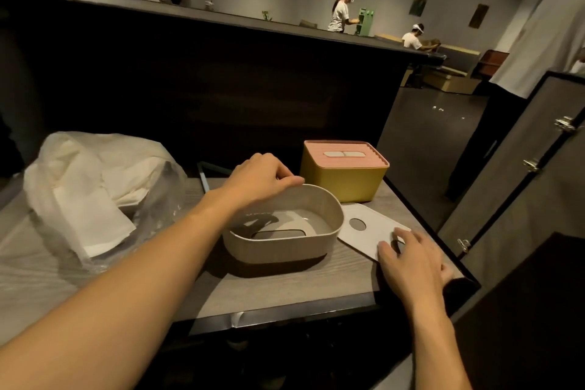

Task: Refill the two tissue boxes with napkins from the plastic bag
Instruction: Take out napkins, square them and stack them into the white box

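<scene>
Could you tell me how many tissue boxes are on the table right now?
2. The beige box sits open and upturned mid-table, the left hand on its rim. The yellow box with a pink lid stands behind it, to the right.

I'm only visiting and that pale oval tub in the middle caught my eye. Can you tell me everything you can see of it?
The beige oval plastic tissue box sits on the grey wood-grain table, its open side facing up. It holds no napkins; a long rounded slot shows in its bottom face. Its walls are smooth and matte. The left hand grips its far rim, thumb on the edge. Its flat white lid with a round hole lies apart on the table to its right, under the right hand.
</scene>
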Motion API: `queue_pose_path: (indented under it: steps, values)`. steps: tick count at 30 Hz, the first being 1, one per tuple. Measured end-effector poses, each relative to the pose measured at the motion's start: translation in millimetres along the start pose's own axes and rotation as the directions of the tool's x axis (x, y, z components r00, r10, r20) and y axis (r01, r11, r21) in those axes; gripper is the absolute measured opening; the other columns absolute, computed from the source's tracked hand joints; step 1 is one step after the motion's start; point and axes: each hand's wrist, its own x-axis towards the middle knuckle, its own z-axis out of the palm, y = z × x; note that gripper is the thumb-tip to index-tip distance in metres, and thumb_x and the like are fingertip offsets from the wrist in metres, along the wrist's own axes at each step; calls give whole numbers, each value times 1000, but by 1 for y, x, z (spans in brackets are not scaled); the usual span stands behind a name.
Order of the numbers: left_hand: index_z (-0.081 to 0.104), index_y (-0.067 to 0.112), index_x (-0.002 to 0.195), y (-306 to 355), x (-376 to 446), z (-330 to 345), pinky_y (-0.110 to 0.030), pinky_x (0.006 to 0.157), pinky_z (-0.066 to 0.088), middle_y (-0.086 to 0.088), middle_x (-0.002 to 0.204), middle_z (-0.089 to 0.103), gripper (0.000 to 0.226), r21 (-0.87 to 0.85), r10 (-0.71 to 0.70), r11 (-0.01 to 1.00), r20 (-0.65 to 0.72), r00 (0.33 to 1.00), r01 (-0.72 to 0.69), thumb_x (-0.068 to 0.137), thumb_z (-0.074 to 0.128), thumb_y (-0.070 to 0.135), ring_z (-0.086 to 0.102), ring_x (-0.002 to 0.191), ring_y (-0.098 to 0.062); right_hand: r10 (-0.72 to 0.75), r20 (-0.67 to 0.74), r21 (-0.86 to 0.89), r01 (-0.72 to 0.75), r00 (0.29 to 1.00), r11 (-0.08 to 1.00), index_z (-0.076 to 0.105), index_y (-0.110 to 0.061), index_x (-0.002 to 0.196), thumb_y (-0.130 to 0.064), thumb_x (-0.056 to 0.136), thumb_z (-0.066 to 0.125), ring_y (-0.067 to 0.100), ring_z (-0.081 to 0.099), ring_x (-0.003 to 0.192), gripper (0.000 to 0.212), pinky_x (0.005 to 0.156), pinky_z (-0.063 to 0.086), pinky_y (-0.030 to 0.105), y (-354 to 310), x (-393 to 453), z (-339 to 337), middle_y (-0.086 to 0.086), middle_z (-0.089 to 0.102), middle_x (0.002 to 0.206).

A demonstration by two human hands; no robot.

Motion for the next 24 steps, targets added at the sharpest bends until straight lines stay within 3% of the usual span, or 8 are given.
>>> queue_pose_path:
  steps: [4,8,13,20,24]
  values:
    - [78,28,111,-6,-2,-4,-40,88,60,7,104,74,32,-1,12,1000,41,999,-12,94,66,52,65,93,-6,-23,-59,24,25,998,999,56,-26,145,-39,99,58,25,29,149,48,121,15,49,-10,-3,5,5,41,159]
    - [77,27,114,-7,-11,-14,-40,91,59,6,109,75,33,-29,34,999,-14,999,-35,97,62,51,66,99,-7,-74,-68,61,78,995,995,57,-29,143,-41,101,57,27,35,146,44,119,22,50,-37,-8,1,4,46,156]
    - [76,22,115,-16,-44,-33,-33,90,58,7,107,74,34,-107,55,992,-108,993,-66,99,60,47,65,97,-2,-254,-135,197,277,958,940,60,-32,135,-39,101,62,24,42,140,35,114,28,49,-84,-27,-6,2,55,146]
    - [79,24,107,-36,-93,-66,-34,88,59,11,102,74,26,-178,6,983,-230,973,-48,100,61,41,65,94,2,-461,-179,194,490,869,850,58,-33,136,-38,102,59,19,41,137,34,113,27,43,-146,-68,0,-4,53,144]
    - [80,25,99,-41,-137,-70,-33,85,57,11,94,74,18,-334,-75,941,-367,927,-56,101,63,32,68,92,-3,-656,-115,243,662,746,709,58,-37,137,-37,102,57,7,38,138,35,115,27,36,-177,-113,13,-13,53,141]
